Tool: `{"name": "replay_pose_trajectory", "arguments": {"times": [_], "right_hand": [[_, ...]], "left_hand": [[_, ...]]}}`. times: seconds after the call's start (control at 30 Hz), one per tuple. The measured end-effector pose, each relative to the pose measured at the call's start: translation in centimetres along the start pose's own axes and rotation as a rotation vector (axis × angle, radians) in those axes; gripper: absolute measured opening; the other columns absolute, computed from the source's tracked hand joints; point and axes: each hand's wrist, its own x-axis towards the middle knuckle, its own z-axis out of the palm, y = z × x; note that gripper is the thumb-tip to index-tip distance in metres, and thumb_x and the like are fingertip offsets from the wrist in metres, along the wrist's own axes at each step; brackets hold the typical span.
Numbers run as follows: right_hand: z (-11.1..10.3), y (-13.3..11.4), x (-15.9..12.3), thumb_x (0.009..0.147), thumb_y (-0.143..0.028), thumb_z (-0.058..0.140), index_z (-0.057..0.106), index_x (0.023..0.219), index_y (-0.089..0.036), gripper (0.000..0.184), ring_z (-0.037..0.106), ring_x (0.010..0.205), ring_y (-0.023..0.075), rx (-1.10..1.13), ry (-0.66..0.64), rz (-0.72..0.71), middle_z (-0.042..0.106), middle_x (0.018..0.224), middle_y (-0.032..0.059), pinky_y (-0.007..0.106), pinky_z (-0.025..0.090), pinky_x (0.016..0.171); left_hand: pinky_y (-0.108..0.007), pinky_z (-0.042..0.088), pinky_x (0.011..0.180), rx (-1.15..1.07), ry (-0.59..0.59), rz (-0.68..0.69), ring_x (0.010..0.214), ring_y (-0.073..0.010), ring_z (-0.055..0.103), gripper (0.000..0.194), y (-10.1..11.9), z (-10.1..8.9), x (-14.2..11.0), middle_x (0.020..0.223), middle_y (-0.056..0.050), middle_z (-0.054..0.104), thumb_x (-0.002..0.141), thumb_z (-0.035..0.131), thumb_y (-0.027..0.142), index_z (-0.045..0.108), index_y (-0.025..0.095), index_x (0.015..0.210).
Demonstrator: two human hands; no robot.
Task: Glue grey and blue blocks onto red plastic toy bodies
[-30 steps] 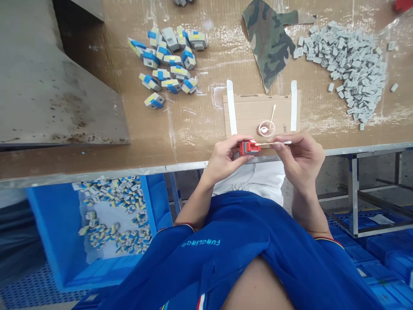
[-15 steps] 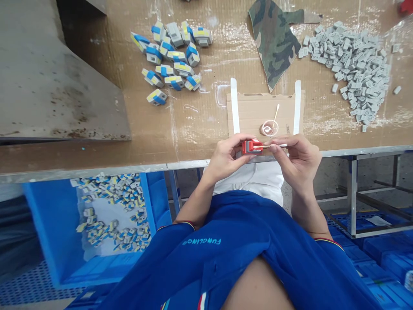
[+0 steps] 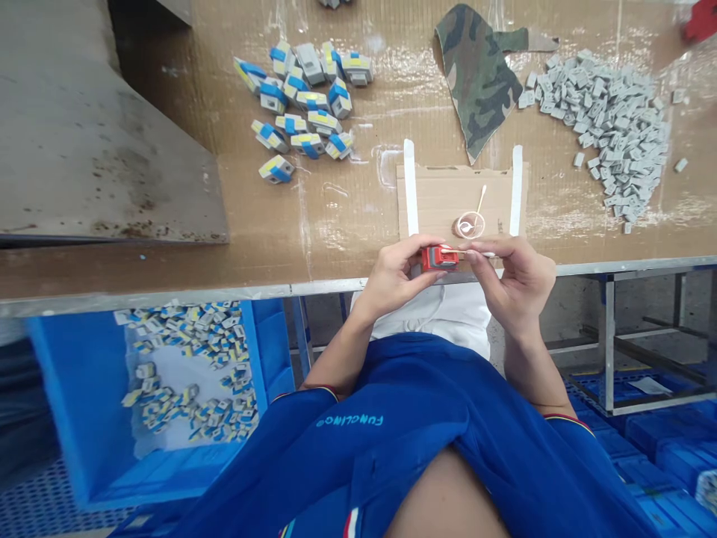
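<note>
One red plastic block (image 3: 440,258) sits in my left hand (image 3: 395,278), gripped between thumb and curled fingers, with a grey face showing on top. It is held just above the near edge of the bench (image 3: 314,202), in front of the middle of that edge. My right hand (image 3: 518,282) is nearly closed, pinching the stick of a white cotton swab (image 3: 475,254) between thumb and fingertips. The swab's tip reaches the block's right end, though I cannot tell whether it goes inside. My hands are close together, and neither rests on the bench.

Just beyond them lies a cardboard sheet (image 3: 448,196), with a white strip (image 3: 410,187) along its left side and another white strip (image 3: 516,190) along its right. On the sheet is a small round white dish (image 3: 469,224), with a second swab (image 3: 480,200) leaning from it.

Further toward the far edge, left of centre, blue-and-yellow grey blocks (image 3: 302,97) lie in a loose cluster. To the right are a camouflage cloth (image 3: 476,75) and a heap of small grey pieces (image 3: 608,127). A grey metal sheet (image 3: 95,127) covers the bench's left end. Below the near edge, on my left, a blue crate (image 3: 84,403) holds more striped blocks on a white liner.
</note>
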Motion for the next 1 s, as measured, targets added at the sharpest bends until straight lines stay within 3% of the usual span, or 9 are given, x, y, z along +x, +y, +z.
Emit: {"name": "replay_pose_trajectory", "arguments": {"times": [0.3,0.57,0.87,1.0], "right_hand": [[-1.2,-0.9,0.5,0.094,-0.017,0.075,0.072,0.1,-0.027,0.012,0.08,0.082,0.0191,-0.233,-0.054,-0.154,0.082,0.088,-0.0003,0.031,0.065,0.071],[-2.3,-1.5,0.4,0.093,-0.016,0.076,0.073,0.096,-0.026,0.01,0.079,0.08,0.0182,-0.212,-0.137,-0.091,0.082,0.087,-0.0003,0.029,0.064,0.071],[-1.5,-1.8,0.6,0.092,-0.017,0.078,0.075,0.1,-0.028,0.014,0.08,0.081,0.0176,-0.091,-0.151,-0.059,0.083,0.09,-0.002,0.029,0.064,0.072],[-1.8,-0.9,0.9,0.094,-0.022,0.076,0.075,0.098,-0.028,0.008,0.079,0.088,0.0198,-0.063,-0.022,0.018,0.082,0.093,0.0002,0.035,0.064,0.077]], "left_hand": [[-0.033,0.061,0.093,0.117,0.0,0.072,0.108,-0.0218,0.075,0.041,-0.2,-0.1,0.0,0.119,-0.01,0.077,0.088,0.082,0.029,0.07,0.021,0.126],[-0.034,0.06,0.097,0.126,-0.012,0.115,0.111,-0.0214,0.075,0.038,0.1,-0.1,0.2,0.12,-0.009,0.078,0.088,0.08,0.02,0.072,0.021,0.125],[-0.032,0.06,0.095,0.062,-0.012,0.117,0.11,-0.0202,0.075,0.04,0.1,0.0,0.1,0.119,-0.008,0.077,0.087,0.08,0.014,0.071,0.023,0.125],[-0.031,0.06,0.09,0.054,0.003,0.101,0.105,-0.0197,0.074,0.04,-0.2,-0.1,0.0,0.118,-0.008,0.076,0.088,0.082,0.023,0.071,0.023,0.126]]}}
